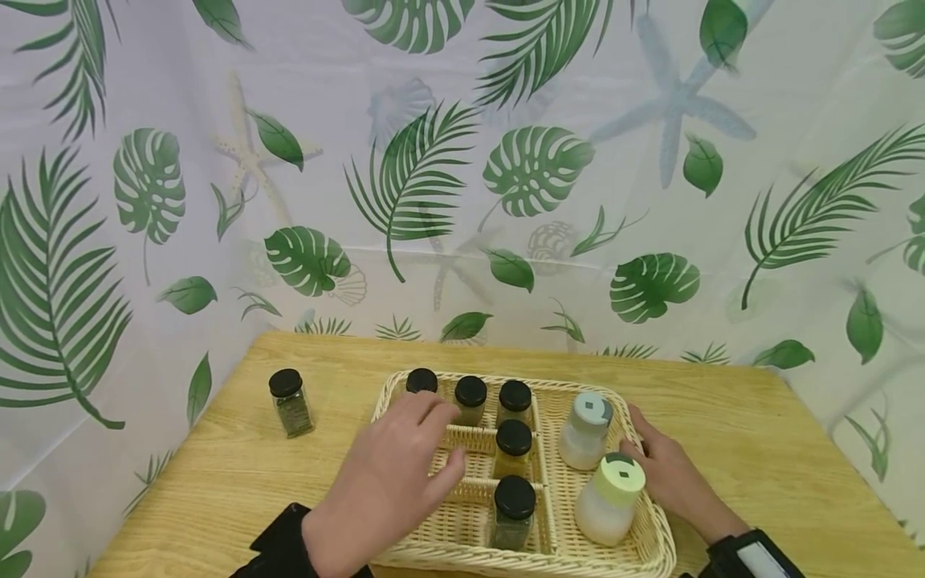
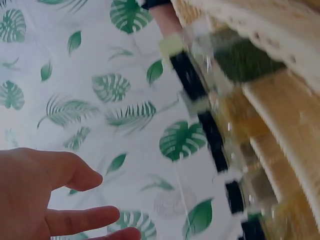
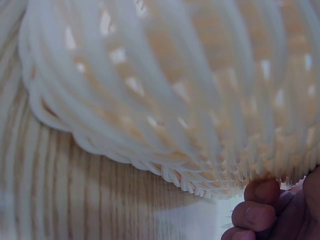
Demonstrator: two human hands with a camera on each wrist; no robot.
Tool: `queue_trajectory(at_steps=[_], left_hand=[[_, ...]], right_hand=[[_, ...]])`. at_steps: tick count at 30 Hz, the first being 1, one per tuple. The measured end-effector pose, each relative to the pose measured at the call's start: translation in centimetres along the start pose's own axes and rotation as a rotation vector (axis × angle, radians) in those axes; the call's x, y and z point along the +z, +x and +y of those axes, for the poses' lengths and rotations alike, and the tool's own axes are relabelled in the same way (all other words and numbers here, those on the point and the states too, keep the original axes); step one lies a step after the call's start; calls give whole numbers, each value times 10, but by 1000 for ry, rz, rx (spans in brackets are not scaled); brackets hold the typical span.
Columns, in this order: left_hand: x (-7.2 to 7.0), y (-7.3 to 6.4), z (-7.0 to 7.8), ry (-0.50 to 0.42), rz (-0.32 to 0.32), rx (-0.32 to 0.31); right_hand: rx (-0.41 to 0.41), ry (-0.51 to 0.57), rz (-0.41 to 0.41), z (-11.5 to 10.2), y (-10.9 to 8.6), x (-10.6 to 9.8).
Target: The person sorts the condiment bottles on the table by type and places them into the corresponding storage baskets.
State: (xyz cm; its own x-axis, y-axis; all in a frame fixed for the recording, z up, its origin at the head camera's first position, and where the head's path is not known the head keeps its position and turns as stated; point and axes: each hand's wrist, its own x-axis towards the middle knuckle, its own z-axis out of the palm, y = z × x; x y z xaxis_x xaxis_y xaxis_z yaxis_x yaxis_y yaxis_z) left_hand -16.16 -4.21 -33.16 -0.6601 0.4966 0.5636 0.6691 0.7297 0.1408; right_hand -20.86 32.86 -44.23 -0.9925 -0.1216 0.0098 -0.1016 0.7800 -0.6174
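A wicker basket with compartments sits on the table. My left hand hovers over its left side, fingers loosely spread and holding nothing; in the left wrist view the thumb and fingers are apart, away from the jars. Several black-lidded spice jars stand in the compartments, among them a front jar with dark green contents and a middle jar with yellowish contents. On the basket's right rim, my right hand grips the wicker, its curled fingers showing by the weave in the right wrist view.
One black-lidded spice jar stands alone on the wooden table, left of the basket. In the long right compartment are a shaker with a grey-blue lid and another with a yellow-green lid. A leaf-print curtain hangs behind the table.
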Motion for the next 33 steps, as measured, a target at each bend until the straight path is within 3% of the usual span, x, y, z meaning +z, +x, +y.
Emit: queue_trajectory(at_steps=[9,14,27,33], left_hand=[[-20,-13,-65,98,75,-172],[-22,-26,-97,152,60,-254],[-10,-41,-153,184,0,-418],[2,-34,-169,187,-54,-449]], right_hand=[[-12,10,-21,0,1,10],[-2,20,-36,0,0,13],[-26,12,-28,-5,4,10],[2,3,-6,-4,0,1]])
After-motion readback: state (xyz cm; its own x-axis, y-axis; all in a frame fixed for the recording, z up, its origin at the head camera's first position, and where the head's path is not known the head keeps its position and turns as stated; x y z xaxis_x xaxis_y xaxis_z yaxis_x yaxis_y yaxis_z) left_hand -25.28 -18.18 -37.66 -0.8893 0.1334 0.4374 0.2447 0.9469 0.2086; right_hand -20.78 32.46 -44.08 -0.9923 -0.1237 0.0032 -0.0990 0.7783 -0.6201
